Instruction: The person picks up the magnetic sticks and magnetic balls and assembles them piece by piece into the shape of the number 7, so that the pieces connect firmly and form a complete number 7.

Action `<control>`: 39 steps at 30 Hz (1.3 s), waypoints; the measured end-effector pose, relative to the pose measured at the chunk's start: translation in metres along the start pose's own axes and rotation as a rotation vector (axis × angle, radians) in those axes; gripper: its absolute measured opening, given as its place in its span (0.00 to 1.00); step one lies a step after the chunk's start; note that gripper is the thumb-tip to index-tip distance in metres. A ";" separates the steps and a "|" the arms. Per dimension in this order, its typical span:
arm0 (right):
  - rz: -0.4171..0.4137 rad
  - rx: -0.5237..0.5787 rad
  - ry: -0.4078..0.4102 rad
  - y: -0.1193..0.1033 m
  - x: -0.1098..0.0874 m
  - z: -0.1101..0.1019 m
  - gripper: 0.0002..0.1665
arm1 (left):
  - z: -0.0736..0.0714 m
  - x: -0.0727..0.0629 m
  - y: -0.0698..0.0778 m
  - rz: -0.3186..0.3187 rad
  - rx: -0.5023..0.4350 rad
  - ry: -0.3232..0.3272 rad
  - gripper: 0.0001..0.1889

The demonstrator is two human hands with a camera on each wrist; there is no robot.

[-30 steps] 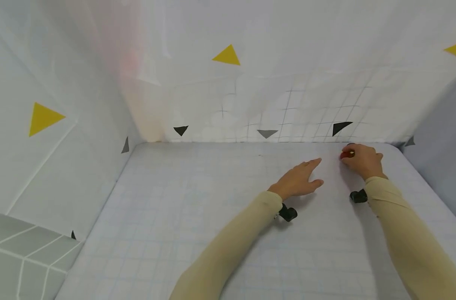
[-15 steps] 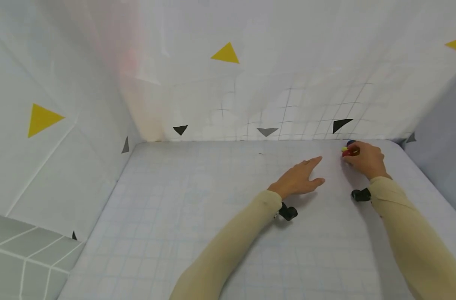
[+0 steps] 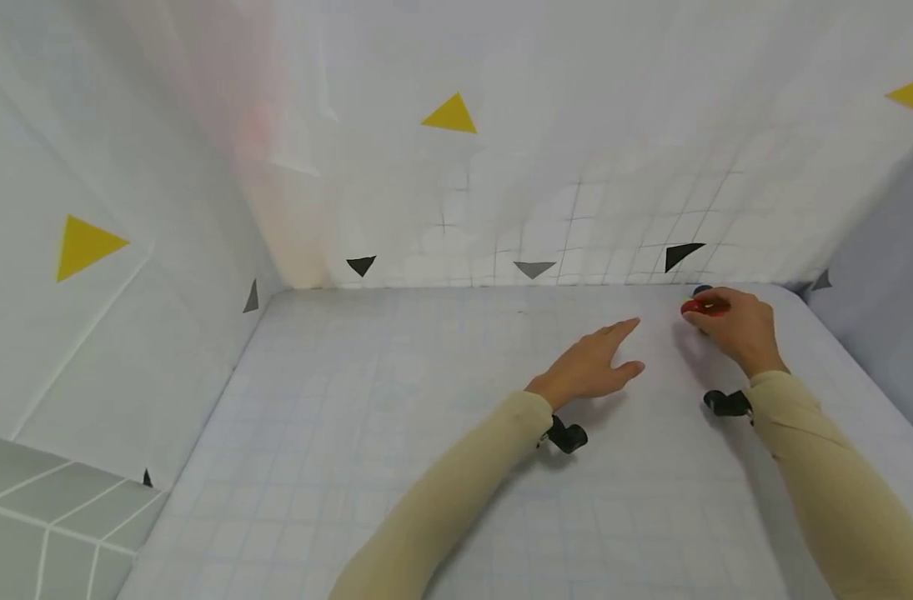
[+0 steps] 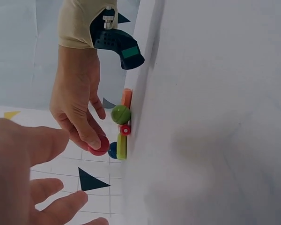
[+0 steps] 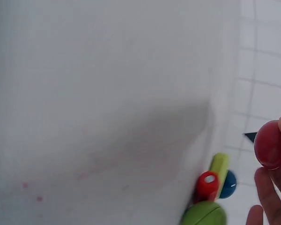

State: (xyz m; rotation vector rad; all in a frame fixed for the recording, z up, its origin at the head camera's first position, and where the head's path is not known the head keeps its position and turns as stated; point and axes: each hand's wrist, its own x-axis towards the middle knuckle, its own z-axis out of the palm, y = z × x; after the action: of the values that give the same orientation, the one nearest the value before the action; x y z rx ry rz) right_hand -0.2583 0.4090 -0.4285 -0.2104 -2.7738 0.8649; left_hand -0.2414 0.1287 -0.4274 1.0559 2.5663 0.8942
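Note:
My right hand (image 3: 744,329) pinches a red ball (image 3: 691,307) between thumb and fingers near the table's far right corner. The ball (image 5: 270,144) shows a smooth, glossy surface in the right wrist view and hangs above the table. Close by it are a blue ball (image 4: 113,150), a yellow-green block (image 4: 122,146), a small red cylinder (image 4: 125,130) with a pale hole, a green ball (image 4: 121,114) with a seam and an orange block (image 4: 127,97). My left hand (image 3: 587,364) holds nothing and extends over the table, fingers straight and thumb apart.
The table (image 3: 351,433) has a white cover with a faint grid. White curtain-like walls close it in at the back and sides, marked with yellow triangles (image 3: 452,114) and dark ones (image 3: 683,256). A camera (image 3: 728,403) sits at each wrist.
My right hand has moved slightly right, still pinching the red ball. The yellow-green piece visible beside it half a second ago is now mostly covered. The left hand has shifted a little left.

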 end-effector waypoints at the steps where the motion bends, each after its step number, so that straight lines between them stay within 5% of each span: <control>1: -0.002 0.006 0.003 -0.002 -0.002 -0.001 0.29 | -0.001 -0.002 0.000 0.004 -0.002 0.003 0.37; 19: -0.011 0.242 -0.107 -0.051 -0.032 0.005 0.35 | -0.014 -0.047 -0.017 0.017 -0.013 0.076 0.36; 39: -0.096 0.254 -0.126 -0.102 -0.059 0.027 0.31 | -0.029 -0.087 -0.035 0.014 -0.086 0.223 0.35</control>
State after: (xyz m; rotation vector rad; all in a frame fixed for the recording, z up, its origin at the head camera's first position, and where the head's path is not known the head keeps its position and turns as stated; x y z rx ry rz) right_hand -0.2158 0.2994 -0.4023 0.0219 -2.7239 1.2296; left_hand -0.2108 0.0355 -0.4273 1.0017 2.6713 1.1751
